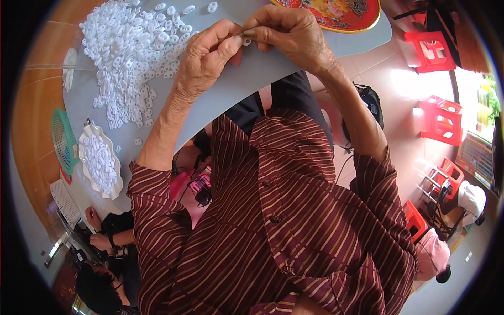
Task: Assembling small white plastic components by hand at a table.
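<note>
Over the grey table [215, 102], my left hand [210, 52] and my right hand [294, 39] meet at their fingertips. Both are closed in a pinch around a small white plastic piece [247, 42] with a hole in it. The fingers cover most of this piece, and anything else between them is hidden. To the left of my hands spreads a large heap of small white oval pieces [123, 58] with holes. Beyond my right hand sits a red tray [370, 19] with a gold rim, holding many small dark metal bits.
A white wavy-edged dish [119, 181] of white pieces stands at the left, beside a green basket [64, 139]. Another person [102, 286] in dark clothes works at the lower left. Red stools [441, 123] and two people in caps are at the right.
</note>
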The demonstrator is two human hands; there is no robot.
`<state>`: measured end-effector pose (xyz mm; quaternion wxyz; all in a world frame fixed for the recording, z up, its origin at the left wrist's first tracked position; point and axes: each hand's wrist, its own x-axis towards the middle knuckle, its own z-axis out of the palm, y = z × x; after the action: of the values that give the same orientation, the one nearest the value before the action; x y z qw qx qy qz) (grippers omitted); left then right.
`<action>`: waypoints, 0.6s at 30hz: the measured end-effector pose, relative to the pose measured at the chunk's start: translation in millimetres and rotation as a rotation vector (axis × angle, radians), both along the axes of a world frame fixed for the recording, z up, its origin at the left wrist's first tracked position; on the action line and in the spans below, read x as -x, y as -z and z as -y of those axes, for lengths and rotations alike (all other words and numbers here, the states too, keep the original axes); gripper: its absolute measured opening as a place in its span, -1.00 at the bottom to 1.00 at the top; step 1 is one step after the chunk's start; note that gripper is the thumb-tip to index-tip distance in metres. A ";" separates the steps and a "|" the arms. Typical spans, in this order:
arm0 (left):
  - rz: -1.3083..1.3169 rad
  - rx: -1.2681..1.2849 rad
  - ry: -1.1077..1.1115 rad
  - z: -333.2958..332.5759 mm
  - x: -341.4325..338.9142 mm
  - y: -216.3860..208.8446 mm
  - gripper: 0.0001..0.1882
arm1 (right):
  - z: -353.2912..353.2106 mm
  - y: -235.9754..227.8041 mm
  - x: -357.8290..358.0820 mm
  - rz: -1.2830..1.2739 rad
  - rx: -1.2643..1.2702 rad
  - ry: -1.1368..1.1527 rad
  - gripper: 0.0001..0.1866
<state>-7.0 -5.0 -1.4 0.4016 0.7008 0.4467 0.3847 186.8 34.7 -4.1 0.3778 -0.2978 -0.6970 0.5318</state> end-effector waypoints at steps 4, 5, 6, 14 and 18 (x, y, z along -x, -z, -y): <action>0.035 -0.015 0.005 -0.8 -0.3 2.9 -0.79 | -0.5 -1.6 0.4 0.050 -0.015 0.054 -0.86; 0.052 -0.034 0.001 -1.1 -0.6 3.5 -0.80 | -0.2 -3.1 0.4 0.105 -0.064 0.074 -0.85; 0.071 -0.052 -0.001 -1.0 -1.4 4.6 -0.80 | 0.6 -4.1 0.8 0.106 -0.061 0.074 -0.85; 0.058 -0.073 -0.081 1.3 -4.1 4.5 -0.81 | 0.3 -3.0 8.0 0.197 -0.180 0.175 -0.75; 0.084 -0.059 -0.072 1.4 -4.0 4.8 -0.83 | 2.8 -3.7 6.2 0.080 -0.121 0.186 -0.76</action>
<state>-3.0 -6.3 -6.3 0.3851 0.6790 0.4430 0.4409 180.6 31.9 -0.4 0.4147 -0.3587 -0.7116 0.4392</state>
